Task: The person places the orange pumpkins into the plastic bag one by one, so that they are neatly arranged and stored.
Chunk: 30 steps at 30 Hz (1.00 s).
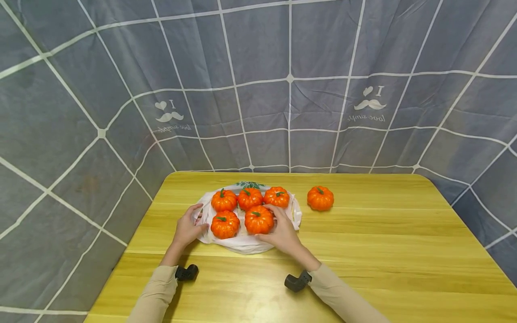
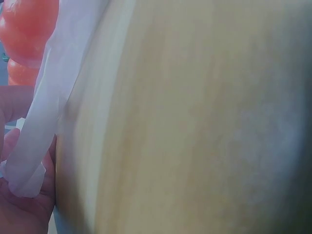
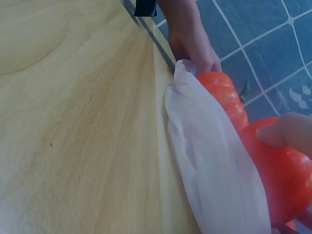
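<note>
A white plastic bag with a green print lies spread on the table, several small orange pumpkins with green stems on it. My right hand grips the front right pumpkin, thumb on the near side and fingers round the far side. In the right wrist view its thumb presses on that pumpkin's skin. At the bag's left edge, my left hand holds the bag, whose edge runs across the palm in the left wrist view. Beside its thumb sits the front left pumpkin.
One more pumpkin stands on the wooden table, right of the bag. A grey curtain with white lines hangs behind the table and along its sides. Each wrist carries a black camera mount.
</note>
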Tool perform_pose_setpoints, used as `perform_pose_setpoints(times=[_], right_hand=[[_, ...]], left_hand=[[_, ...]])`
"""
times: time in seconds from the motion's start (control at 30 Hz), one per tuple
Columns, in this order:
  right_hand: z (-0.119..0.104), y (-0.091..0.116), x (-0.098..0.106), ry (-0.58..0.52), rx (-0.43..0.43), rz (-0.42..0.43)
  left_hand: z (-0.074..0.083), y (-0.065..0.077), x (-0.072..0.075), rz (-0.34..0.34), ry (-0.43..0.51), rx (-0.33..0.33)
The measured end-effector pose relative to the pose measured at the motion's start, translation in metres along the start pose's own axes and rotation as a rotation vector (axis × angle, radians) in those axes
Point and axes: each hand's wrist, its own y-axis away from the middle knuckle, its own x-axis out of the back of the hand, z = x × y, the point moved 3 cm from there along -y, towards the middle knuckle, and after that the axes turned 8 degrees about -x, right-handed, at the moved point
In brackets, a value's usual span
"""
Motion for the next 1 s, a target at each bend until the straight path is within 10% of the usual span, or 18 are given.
perform_pose_setpoints(times=[1.0], right_hand=[[0.007,-0.006,-0.017,0.097,0.016,-0.032]], left_hand=[[-0.004,-0.001,-0.001,-0.029,-0.019,0.062]])
